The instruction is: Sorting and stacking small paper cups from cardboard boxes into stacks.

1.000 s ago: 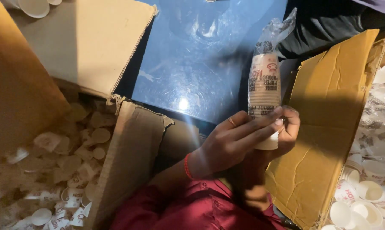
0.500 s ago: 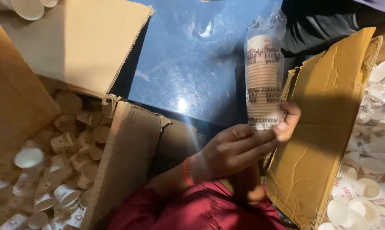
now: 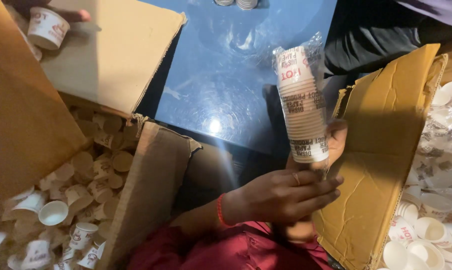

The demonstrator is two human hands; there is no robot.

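2 hands [image 3: 286, 195] grip wrapped cup stack [image 3: 302, 105] upright over glossy blue table [image 3: 221, 75], between cardboard boxes [image 3: 386, 150].

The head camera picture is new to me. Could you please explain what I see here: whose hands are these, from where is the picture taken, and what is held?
The picture comes from a camera worn on a person's head, looking down at that person's own two bare hands. There is no machine. The left hand, with a red band at the wrist, and the right hand together hold a stack of paper cups upright inside a clear plastic sleeve. To the left stands an open cardboard box full of loose cups. To the right is another open box with more cups. Behind them lies a shiny blue surface. At the top left, another person's hand touches a single cup.
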